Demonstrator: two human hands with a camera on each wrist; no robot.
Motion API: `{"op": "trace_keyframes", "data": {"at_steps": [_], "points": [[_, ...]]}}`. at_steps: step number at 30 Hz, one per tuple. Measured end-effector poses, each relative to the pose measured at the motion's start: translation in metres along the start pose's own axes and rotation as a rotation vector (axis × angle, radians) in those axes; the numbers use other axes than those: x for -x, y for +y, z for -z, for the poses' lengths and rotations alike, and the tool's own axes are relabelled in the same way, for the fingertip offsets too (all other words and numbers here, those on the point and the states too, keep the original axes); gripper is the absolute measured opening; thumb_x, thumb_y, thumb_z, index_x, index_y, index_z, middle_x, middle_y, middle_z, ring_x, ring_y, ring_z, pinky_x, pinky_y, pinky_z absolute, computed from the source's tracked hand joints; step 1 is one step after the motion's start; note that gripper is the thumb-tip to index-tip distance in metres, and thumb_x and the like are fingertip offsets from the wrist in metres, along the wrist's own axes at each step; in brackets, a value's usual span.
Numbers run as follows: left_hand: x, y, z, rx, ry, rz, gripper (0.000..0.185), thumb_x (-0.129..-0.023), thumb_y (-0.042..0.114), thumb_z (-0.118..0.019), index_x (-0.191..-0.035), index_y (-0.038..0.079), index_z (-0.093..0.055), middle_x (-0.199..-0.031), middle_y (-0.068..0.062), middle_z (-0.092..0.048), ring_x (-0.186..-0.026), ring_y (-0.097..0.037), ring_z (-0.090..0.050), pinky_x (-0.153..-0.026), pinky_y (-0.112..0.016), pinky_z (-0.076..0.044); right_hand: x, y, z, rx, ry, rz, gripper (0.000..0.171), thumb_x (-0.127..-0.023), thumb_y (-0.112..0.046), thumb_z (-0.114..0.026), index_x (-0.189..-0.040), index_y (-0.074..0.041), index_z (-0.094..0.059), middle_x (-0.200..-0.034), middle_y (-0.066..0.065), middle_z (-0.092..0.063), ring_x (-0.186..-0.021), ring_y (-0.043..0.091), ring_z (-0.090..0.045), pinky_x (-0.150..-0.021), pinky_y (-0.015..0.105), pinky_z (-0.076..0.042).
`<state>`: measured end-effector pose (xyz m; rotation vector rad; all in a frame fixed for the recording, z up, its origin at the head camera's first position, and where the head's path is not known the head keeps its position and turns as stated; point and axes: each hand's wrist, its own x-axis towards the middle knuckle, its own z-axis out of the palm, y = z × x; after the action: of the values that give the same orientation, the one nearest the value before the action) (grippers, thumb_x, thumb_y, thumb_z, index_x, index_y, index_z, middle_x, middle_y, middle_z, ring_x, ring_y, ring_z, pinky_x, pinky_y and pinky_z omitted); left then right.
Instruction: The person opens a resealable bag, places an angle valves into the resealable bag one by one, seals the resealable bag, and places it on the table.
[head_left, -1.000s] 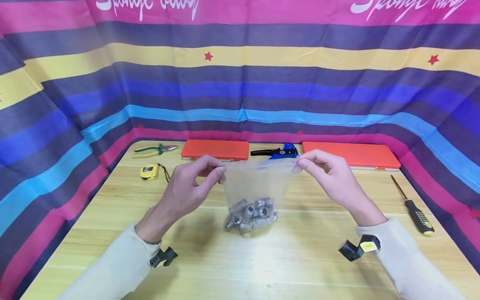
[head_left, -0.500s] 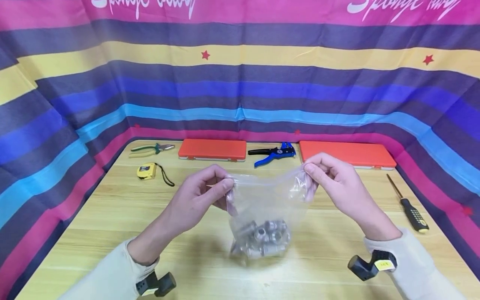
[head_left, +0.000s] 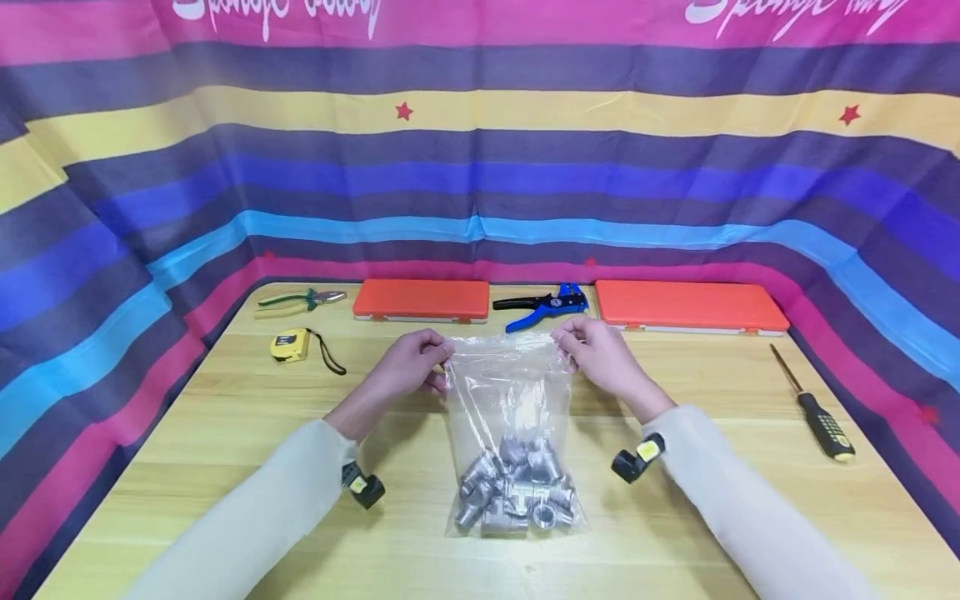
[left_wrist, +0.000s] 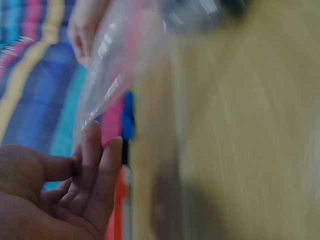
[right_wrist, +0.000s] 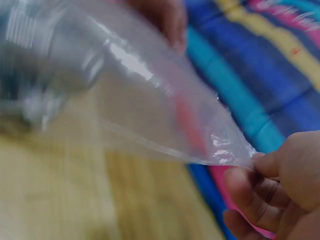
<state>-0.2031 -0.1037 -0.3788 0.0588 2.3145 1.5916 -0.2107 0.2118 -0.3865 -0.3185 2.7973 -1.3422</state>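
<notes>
A clear plastic zip bag (head_left: 510, 392) hangs or leans between my hands over the middle of the table, its top edge stretched flat. Several silvery metal pipe fittings (head_left: 525, 496), some tee-shaped, are heaped in its bottom. My left hand (head_left: 408, 362) pinches the top left corner between thumb and fingers; the left wrist view shows that thumb and forefinger (left_wrist: 90, 155) meeting at the film. At the top right corner, my right hand (head_left: 600, 354) pinches the bag the same way, and the right wrist view shows the corner (right_wrist: 245, 157) caught under the thumb. Both wrist views are blurred.
Along the back lie green-handled pliers (head_left: 300, 302), two orange cases (head_left: 422, 300) and a blue-and-black wire stripper (head_left: 543, 307). A yellow tape measure (head_left: 290, 345) lies at the left, a black-handled screwdriver (head_left: 823, 423) at the right. A striped cloth (head_left: 480, 183) surrounds the table (head_left: 187, 467).
The bag, crumpled at its upper corners half a second ago, now faces me stretched flat, its fittings lower and spread out. My right hand has come left, nearer the left hand.
</notes>
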Motion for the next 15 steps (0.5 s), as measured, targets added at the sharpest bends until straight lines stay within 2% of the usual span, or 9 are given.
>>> {"op": "trace_keyframes", "data": {"at_steps": [3, 6, 9, 12, 15], "points": [[-0.013, -0.012, -0.003, -0.221, 0.008, -0.027, 0.02, -0.114, 0.023, -0.058, -0.117, 0.005, -0.067, -0.092, -0.01, -0.071, -0.07, -0.018, -0.07, -0.068, -0.033, -0.066, -0.009, 0.013, -0.014, 0.175, 0.011, 0.022, 0.022, -0.113, -0.021, -0.058, -0.114, -0.006, -0.074, -0.092, 0.009, -0.076, -0.079, 0.022, -0.068, -0.073, 0.037, -0.057], [-0.019, -0.019, -0.008, -0.524, 0.069, -0.094, 0.019, -0.112, 0.026, -0.059, -0.108, 0.011, -0.069, -0.083, -0.004, -0.07, -0.071, -0.018, -0.066, -0.066, -0.033, -0.059, -0.014, 0.022, -0.024, 0.337, 0.008, 0.072, 0.021, -0.112, -0.021, -0.06, -0.115, -0.007, -0.075, -0.104, 0.009, -0.078, -0.091, 0.025, -0.07, -0.086, 0.047, -0.061], [-0.023, -0.019, -0.014, -0.747, 0.137, -0.147, 0.016, -0.109, 0.026, -0.058, -0.104, 0.016, -0.07, -0.084, 0.0, -0.069, -0.077, -0.02, -0.064, -0.069, -0.037, -0.053, -0.015, 0.024, -0.027, 0.424, 0.02, 0.111, 0.017, -0.108, -0.02, -0.065, -0.112, -0.008, -0.077, -0.106, 0.009, -0.077, -0.093, 0.027, -0.072, -0.084, 0.05, -0.062], [-0.024, -0.014, -0.017, -0.854, 0.183, -0.165, 0.014, -0.106, 0.027, -0.059, -0.104, 0.017, -0.069, -0.089, 0.0, -0.069, -0.082, -0.022, -0.064, -0.07, -0.042, -0.055, -0.016, 0.021, -0.024, 0.455, 0.034, 0.128, 0.014, -0.105, -0.019, -0.069, -0.109, -0.008, -0.077, -0.103, 0.007, -0.074, -0.089, 0.024, -0.07, -0.079, 0.046, -0.061], [-0.023, -0.008, -0.015, -0.885, 0.189, -0.162, 0.018, -0.106, 0.032, -0.062, -0.109, 0.016, -0.069, -0.093, -0.001, -0.07, -0.082, -0.022, -0.063, -0.069, -0.042, -0.055, -0.015, 0.019, -0.018, 0.436, 0.041, 0.117, 0.017, -0.105, -0.022, -0.068, -0.113, -0.009, -0.075, -0.105, 0.007, -0.074, -0.09, 0.024, -0.07, -0.078, 0.044, -0.061]]}}
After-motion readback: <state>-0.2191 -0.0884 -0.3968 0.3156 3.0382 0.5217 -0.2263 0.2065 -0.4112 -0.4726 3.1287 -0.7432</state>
